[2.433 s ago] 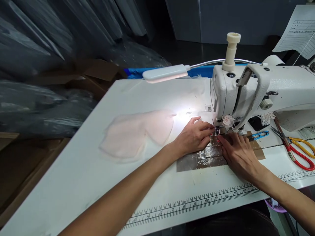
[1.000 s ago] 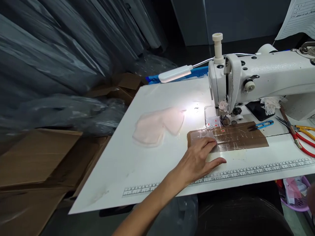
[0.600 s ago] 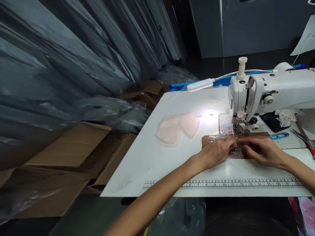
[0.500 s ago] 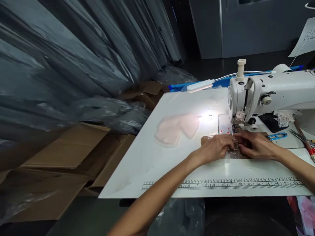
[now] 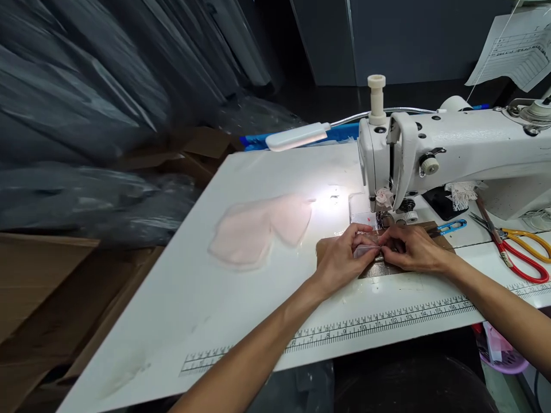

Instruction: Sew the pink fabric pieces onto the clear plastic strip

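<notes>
My left hand (image 5: pixel 342 258) is closed, thumb against fingers, on a small piece of pale sheer fabric (image 5: pixel 364 250) in front of the needle area. Right beside it, my right hand (image 5: pixel 407 248) pinches the other end of that piece; its fingertips partly hide the grip. Both hands rest over a brown covered plate (image 5: pixel 370 272) on the table. Just behind them stands the white sewing machine (image 5: pixel 469 140), its presser foot (image 5: pixel 381 219) close to my fingertips. Left of the hands, pale pink sheer fabric pieces (image 5: pixel 245 235) lie flat.
Blue thread snips (image 5: pixel 451 226) lie right of my right hand, with red- and yellow-handled scissors (image 5: pixel 523 258) farther right. A white lamp (image 5: pixel 297 136) lights the white table (image 5: pixel 172 310). A printed ruler (image 5: pixel 370 331) runs along its front edge. Cardboard boxes (image 5: pixel 38 275) stand left.
The view has swung right and closer. My hands have turned inward and lifted slightly, and the pale fabric now shows between my fingertips.
</notes>
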A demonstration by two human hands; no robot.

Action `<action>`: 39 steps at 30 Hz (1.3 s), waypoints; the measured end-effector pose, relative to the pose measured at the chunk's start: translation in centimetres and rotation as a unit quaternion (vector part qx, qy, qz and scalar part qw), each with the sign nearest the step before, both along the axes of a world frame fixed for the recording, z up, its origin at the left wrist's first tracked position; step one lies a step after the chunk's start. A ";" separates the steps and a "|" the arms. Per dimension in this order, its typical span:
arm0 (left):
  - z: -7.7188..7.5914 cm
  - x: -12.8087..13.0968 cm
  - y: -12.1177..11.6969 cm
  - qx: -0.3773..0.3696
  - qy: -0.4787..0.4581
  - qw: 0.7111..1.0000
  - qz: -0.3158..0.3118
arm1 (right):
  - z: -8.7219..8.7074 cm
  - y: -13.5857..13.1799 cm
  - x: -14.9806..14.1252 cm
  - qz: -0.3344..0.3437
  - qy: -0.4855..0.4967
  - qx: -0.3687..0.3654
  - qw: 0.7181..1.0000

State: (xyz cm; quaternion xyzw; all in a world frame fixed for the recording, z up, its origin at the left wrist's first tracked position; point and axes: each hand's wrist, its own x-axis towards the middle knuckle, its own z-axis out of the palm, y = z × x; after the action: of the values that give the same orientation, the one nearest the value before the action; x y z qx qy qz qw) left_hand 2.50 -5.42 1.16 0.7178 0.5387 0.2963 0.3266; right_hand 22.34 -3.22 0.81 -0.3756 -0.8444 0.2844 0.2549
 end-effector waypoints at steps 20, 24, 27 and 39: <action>0.2 -0.4 0.0 -0.022 -0.024 0.999 -0.042 | 0.4 0.4 0.1 -0.145 0.060 -0.097 0.983; -0.1 -0.5 0.1 -0.063 -0.069 0.994 -0.057 | 0.7 0.2 0.3 -0.024 0.088 -0.148 0.985; -0.4 -0.4 0.2 -0.081 -0.093 0.991 -0.059 | 0.7 -0.2 0.1 0.015 0.078 -0.125 0.989; 0.1 -0.2 0.1 -0.093 -0.094 0.990 -0.055 | 0.0 -0.3 -0.3 -0.009 0.059 -0.073 0.996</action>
State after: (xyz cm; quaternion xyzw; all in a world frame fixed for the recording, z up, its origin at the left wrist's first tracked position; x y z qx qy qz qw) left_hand 2.34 -5.30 1.26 0.6816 0.4911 0.2924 0.4569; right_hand 22.05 -3.49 0.83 -0.3829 -0.8019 0.3643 0.2786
